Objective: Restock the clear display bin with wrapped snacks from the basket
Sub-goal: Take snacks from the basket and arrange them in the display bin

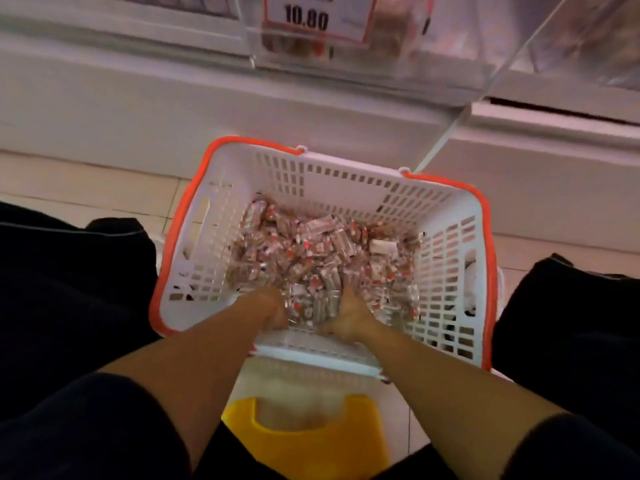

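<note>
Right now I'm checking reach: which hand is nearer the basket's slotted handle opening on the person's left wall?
Left. The left hand digs into the wrapped snacks nearer that handle opening; the right hand is farther across.

My one view comes from the camera on my head, tilted steeply forward and down over my own forearms. It sits close above the basket (322, 258) on the floor (86, 188) between my knees. The wide lens bends the edges and catches the clear display bin (381, 46) at the top of the frame.
</note>
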A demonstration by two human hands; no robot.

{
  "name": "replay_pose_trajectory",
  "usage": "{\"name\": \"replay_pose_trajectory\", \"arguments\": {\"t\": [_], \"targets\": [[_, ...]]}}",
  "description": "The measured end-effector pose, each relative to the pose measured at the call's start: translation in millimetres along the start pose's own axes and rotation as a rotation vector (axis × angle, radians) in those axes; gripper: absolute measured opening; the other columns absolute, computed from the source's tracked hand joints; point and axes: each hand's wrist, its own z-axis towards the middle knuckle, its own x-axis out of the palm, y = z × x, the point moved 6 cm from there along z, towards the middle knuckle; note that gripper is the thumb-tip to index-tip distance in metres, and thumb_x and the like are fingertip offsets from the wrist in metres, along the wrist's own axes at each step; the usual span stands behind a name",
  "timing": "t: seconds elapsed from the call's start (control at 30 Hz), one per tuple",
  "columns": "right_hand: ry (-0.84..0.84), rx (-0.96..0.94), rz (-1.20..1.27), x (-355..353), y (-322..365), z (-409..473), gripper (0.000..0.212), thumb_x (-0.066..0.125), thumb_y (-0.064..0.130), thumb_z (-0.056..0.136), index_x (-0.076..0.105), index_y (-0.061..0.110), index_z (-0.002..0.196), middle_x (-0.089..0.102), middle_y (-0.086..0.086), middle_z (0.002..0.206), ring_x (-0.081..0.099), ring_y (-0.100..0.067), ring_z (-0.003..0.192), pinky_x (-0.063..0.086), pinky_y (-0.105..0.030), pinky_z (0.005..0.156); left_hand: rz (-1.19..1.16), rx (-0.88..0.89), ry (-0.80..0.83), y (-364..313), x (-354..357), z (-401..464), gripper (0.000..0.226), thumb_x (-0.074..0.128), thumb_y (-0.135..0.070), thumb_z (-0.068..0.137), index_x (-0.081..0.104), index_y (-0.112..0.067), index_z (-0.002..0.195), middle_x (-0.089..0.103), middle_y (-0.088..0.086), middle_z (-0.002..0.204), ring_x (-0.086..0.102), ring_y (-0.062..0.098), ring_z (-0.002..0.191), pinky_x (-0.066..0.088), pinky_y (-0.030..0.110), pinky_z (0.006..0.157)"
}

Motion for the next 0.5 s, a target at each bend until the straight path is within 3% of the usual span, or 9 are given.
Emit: {"name": "replay_pose_trajectory", "arguments": {"t": [0.07,0.13,0.2,0.3,0.37,0.43,0.5], "targets": [[-0.062,0.002,-0.062,10.9,4.7,15.0,0.123,0.084,0.011,0.076,-0.007,0.028,0.157,0.007,-0.012,0.164,0.036,-0.038,0.139,0.04,-0.044,0.108,-0.024,-0.048,-0.078,-6.9,3.5,10.9,0.042,0.044,-0.024,0.103,0.049,-0.009,0.141,0.045,0.013,0.147,0.043,0.029,0.135,0.034,0.04,0.114],[-0.126,-0.028,-0.158,8.8,6.5,28.0,0.117,0.074,0.001,0.083,-0.011,0.035,0.155,0.0,-0.011,0.165,0.044,-0.04,0.133,0.046,-0.046,0.102,-0.051,-0.12,-0.119,-8.0,-1.1,10.1,0.046,0.047,-0.025,0.101,0.044,-0.008,0.143,0.041,0.016,0.147,0.041,0.032,0.135,0.034,0.043,0.113],[-0.109,-0.077,-0.223,11.3,5.3,35.2,0.113,0.069,-0.001,0.085,-0.012,0.036,0.155,0.025,-0.022,0.155,0.058,-0.04,0.114,0.053,-0.047,0.092,-0.149,-0.147,-0.165,-2.4,-9.5,6.4,0.048,0.053,-0.023,0.098,0.043,-0.007,0.142,0.044,0.017,0.144,0.045,0.032,0.132,0.035,0.042,0.11],[-0.095,-0.146,-0.13,9.2,5.5,40.9,0.105,0.076,0.007,0.082,0.004,0.03,0.156,0.059,-0.019,0.113,0.064,-0.036,0.094,0.056,-0.049,0.081,-0.267,-0.126,-0.147,3.9,-4.5,10.1,0.038,0.059,-0.019,0.094,0.058,-0.006,0.13,0.06,0.016,0.131,0.058,0.03,0.12,0.046,0.038,0.103],[-0.118,-0.156,-0.107,5.7,5.9,44.2,0.09,0.083,0.019,0.077,0.026,0.023,0.146,0.064,-0.012,0.104,0.065,-0.032,0.093,0.057,-0.047,0.079,-0.298,-0.147,-0.126,6.8,-1.2,11.2,0.033,0.061,-0.015,0.092,0.064,-0.006,0.124,0.064,0.016,0.125,0.061,0.031,0.116,0.05,0.038,0.099],[-0.096,-0.129,-0.123,7.4,7.2,43.4,0.08,0.085,0.029,0.072,0.035,0.02,0.133,0.064,-0.009,0.106,0.064,-0.032,0.098,0.057,-0.046,0.082,-0.326,-0.152,-0.135,8.4,-3.1,12.0,0.031,0.061,-0.014,0.092,0.064,-0.006,0.122,0.065,0.015,0.123,0.062,0.031,0.114,0.051,0.039,0.097],[-0.052,-0.091,-0.125,12.4,6.8,44.2,0.094,0.089,0.04,0.065,0.031,0.019,0.137,0.062,-0.007,0.116,0.062,-0.033,0.106,0.055,-0.042,0.087,-0.342,-0.142,-0.131,7.8,-3.0,14.2,0.034,0.062,-0.018,0.092,0.063,-0.008,0.125,0.064,0.014,0.124,0.061,0.03,0.114,0.051,0.038,0.097]]}}
